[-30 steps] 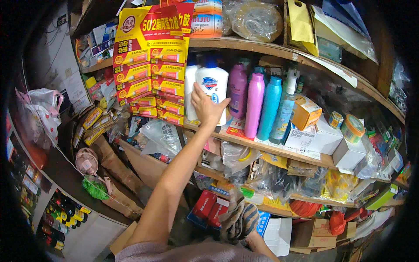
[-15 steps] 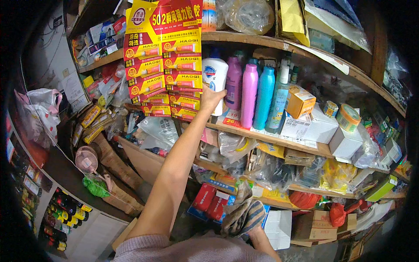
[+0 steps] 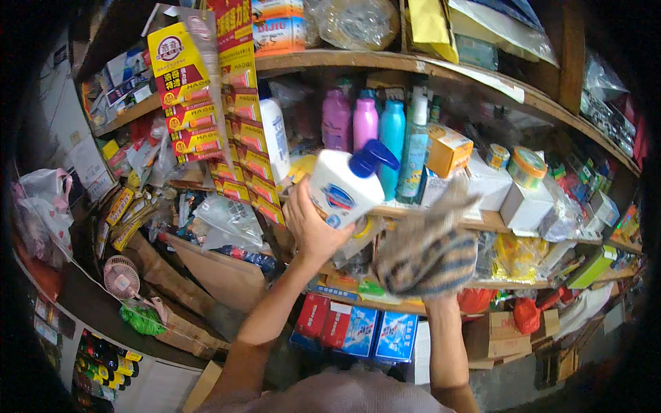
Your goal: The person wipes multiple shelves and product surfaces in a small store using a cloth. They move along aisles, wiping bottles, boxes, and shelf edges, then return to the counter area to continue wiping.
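My left hand (image 3: 311, 224) is wrapped round the lower part of a white pump bottle (image 3: 344, 180) with a blue pump top, holding it tilted in front of the shelf. In my right hand (image 3: 441, 303) is a crumpled striped cloth (image 3: 430, 258), smeared by motion, which hides most of the fingers. The cloth is just right of the bottle, with a gap between them. Behind stand a purple bottle (image 3: 337, 122), a pink bottle (image 3: 365, 125), a blue bottle (image 3: 391, 148) and a clear teal bottle (image 3: 414, 148). Another white bottle (image 3: 275, 138) stays on the shelf at left.
Hanging cards of glue tubes (image 3: 244, 110) cover the shelf's left part. Small boxes (image 3: 447, 151) and a tape roll (image 3: 527, 168) stand to the right along the wooden shelf edge (image 3: 492, 221). Below are bagged goods, red-and-blue boxes (image 3: 359, 332) and a pink fan (image 3: 121, 277).
My left hand has brought the white pump bottle off the shelf, toward me and tilted. My right hand has risen with the cloth to beside it. The hanging glue cards have swung and turned.
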`<state>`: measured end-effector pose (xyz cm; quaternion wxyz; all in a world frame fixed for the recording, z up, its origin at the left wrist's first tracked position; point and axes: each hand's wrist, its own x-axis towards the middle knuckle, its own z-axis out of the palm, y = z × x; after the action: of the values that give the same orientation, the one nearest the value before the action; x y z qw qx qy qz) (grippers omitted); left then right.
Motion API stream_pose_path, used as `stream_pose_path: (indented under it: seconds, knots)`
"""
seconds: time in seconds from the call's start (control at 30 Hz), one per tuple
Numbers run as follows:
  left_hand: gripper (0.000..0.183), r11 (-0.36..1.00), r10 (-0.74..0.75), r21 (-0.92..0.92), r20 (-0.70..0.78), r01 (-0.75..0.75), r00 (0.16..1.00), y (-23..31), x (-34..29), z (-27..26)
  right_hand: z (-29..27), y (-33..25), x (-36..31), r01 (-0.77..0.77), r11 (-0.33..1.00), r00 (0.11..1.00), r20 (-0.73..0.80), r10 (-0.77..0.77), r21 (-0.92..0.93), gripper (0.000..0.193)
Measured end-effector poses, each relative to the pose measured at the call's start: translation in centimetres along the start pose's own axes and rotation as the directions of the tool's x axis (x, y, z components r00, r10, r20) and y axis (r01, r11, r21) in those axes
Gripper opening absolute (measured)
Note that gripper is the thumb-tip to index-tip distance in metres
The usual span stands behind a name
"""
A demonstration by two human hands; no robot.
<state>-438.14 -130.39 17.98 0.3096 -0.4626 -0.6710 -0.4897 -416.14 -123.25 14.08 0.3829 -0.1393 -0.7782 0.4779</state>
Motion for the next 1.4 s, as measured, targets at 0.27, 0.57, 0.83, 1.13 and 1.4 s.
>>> stream_pose_path:
  seconds: [0.27,0.57,0.83,1.13,1.4]
  knots:
    - [0.094,0.918,0.054,-0.39,0.304,0.072,0.951,2.4,-5.3,-0.7,3.8,-4.8,2.8,0.148,0.989,0.867,-0.482,-0.128,0.004,0.024]
    - [0.109,0.177,0.565,-0.357,0.8,0.917,0.202,3.5,-9.6,-1.9,-2.3,-1.7,1.6,-0.194,0.591,0.963,0.038,0.266,0.783,0.032]
    - [0.114,0.139,0.332,-0.381,0.887,0.914,0.32,4.7,-12.1,-1.5,-2.0,0.1,-1.3,-0.145,0.823,0.959,-0.128,0.254,0.549,0.037]
    - [0.117,0.398,-0.046,-0.655,0.685,0.643,0.727,3.3,-11.2,-0.9,1.4,1.2,-8.9,-0.14,0.986,0.975,-0.186,0.122,-0.086,0.036]
    - [0.113,0.818,0.194,-0.554,0.518,0.154,0.833,1.9,-11.2,-1.9,-3.5,-3.6,-4.1,-0.088,0.978,0.987,-0.117,0.111,0.191,0.035]
